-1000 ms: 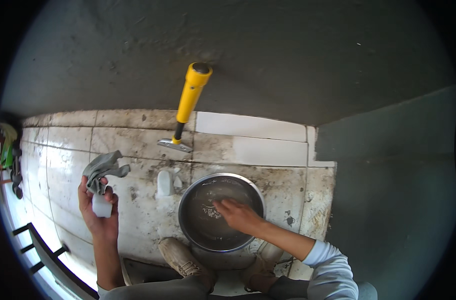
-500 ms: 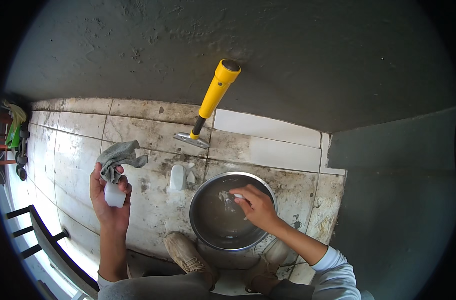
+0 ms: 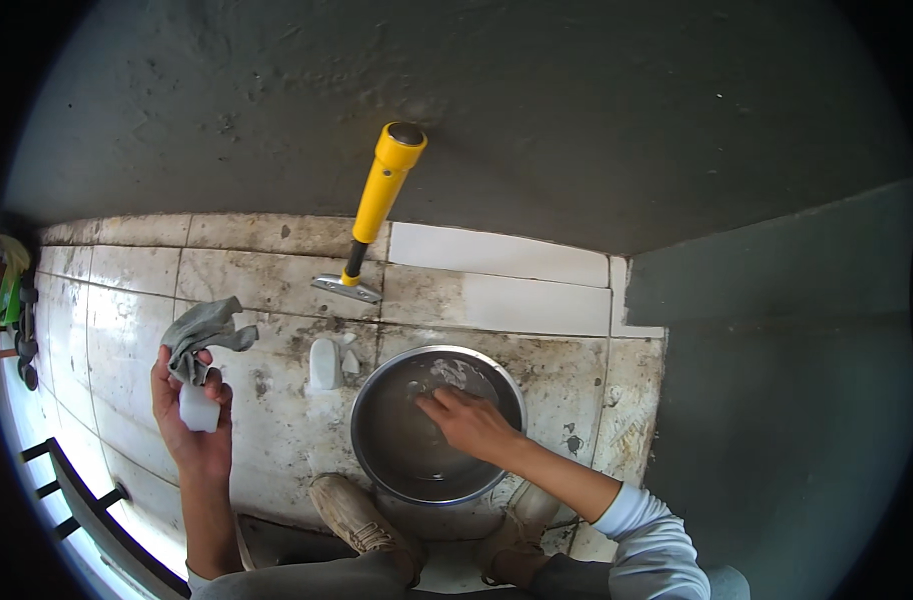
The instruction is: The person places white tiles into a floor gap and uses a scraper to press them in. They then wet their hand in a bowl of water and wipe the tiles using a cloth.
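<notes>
My left hand [image 3: 199,448] is raised over the tiles, closed around a grey cloth [image 3: 203,330] and a white sponge block [image 3: 199,408]. The cloth's loose ends stick out above the fingers. Over to the right, my right hand [image 3: 467,420] dips its fingertips into murky water in a round metal basin [image 3: 524,420]. Those fingers are drawn together, and what they hold, if anything, is hidden. Whitish foam or ripples show on the water beside them. Left of the basin lie a rounded white block [image 3: 324,364] and small white pieces [image 3: 351,361].
A yellow-handled scraper [image 3: 379,195] stands with its metal head on the floor tiles, near the dark wall [image 3: 577,120]. Stained tiles [image 3: 267,345] surround the basin; whiter tiles [image 3: 517,255] run along the wall. My shoes [image 3: 352,510] are close to the basin. A black rack [image 3: 102,520] stands lower left.
My right hand has lowered into the water, and the small white piece seen in its fingers is out of sight. The whole view has shifted; my left hand keeps its hold.
</notes>
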Available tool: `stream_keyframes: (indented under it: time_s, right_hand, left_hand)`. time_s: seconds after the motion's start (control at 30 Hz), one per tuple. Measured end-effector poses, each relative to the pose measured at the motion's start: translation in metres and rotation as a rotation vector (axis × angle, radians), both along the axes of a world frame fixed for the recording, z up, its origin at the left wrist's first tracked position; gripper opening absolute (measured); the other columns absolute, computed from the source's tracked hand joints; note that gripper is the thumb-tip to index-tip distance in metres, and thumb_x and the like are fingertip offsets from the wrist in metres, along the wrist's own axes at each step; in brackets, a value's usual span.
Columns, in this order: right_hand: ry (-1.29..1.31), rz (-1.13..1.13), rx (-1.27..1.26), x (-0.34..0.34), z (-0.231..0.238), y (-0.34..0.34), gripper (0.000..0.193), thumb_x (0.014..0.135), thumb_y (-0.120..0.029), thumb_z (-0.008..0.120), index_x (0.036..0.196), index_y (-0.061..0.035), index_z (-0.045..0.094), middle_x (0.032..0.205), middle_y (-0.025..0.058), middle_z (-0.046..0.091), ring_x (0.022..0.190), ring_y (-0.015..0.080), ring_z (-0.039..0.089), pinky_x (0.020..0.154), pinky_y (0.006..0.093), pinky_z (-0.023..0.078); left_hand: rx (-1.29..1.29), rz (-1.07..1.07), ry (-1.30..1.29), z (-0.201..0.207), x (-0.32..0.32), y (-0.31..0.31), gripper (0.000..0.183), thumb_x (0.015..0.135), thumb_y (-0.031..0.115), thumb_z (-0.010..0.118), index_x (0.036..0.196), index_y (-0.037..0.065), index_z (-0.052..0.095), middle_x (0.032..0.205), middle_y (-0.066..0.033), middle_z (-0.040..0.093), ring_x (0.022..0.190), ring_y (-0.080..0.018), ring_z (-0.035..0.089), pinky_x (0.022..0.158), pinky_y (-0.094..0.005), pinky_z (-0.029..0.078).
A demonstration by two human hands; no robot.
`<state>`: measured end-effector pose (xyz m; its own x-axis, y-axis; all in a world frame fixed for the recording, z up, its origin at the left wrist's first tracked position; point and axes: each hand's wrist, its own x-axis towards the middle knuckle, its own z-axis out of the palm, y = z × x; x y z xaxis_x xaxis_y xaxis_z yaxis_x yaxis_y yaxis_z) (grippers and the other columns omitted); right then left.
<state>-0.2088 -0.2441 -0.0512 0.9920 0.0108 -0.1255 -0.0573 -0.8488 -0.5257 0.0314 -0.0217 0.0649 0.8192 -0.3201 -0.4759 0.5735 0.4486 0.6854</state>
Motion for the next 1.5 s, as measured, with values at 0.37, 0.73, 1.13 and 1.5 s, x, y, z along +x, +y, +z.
stream_keyframes:
  time_s: [0.37,0.73,1.13,1.5]
  right_hand:
    - [-0.196,-0.015,0.188,0.001,0.038,-0.004,0.044,0.073,0.001,0.058,0.117,-0.0010,0.055,0.098,0.0113,0.051,0.093,0.0255,0.056,0.074,0.0367,0.053]
    - [-0.270,-0.063,0.062,-0.001,0.026,0.009,0.028,0.076,-0.001,0.059,0.104,-0.0021,0.057,0.096,0.0110,0.052,0.091,0.0253,0.057,0.078,0.0339,0.051]
    - [-0.184,-0.056,0.085,-0.012,0.003,0.004,0.034,0.074,0.002,0.059,0.108,0.0013,0.059,0.093,0.0131,0.055,0.085,0.0289,0.060,0.073,0.0341,0.054]
    - [-0.386,-0.143,0.205,0.011,0.051,0.010,0.026,0.071,0.005,0.064,0.097,-0.0007,0.062,0.086,0.0102,0.056,0.076,0.0252,0.061,0.067,0.0338,0.052]
  left_hand:
    - [0.020,0.029,-0.053,0.002,-0.001,0.002,0.024,0.098,0.028,0.044,0.103,0.007,0.054,0.087,-0.0094,0.061,0.059,-0.0141,0.049,0.052,-0.0240,0.042]
    - [0.002,0.033,-0.079,-0.002,0.000,0.011,0.022,0.098,0.027,0.044,0.109,0.010,0.053,0.093,-0.0119,0.063,0.059,-0.0152,0.050,0.052,-0.0237,0.042]
    - [0.039,0.036,-0.055,0.006,-0.003,0.002,0.023,0.097,0.031,0.045,0.101,0.011,0.054,0.085,-0.0050,0.060,0.057,-0.0116,0.050,0.053,-0.0233,0.041]
    - [0.048,0.053,-0.046,0.006,-0.003,0.003,0.023,0.097,0.032,0.046,0.101,0.011,0.056,0.086,-0.0057,0.061,0.058,-0.0122,0.050,0.054,-0.0235,0.041]
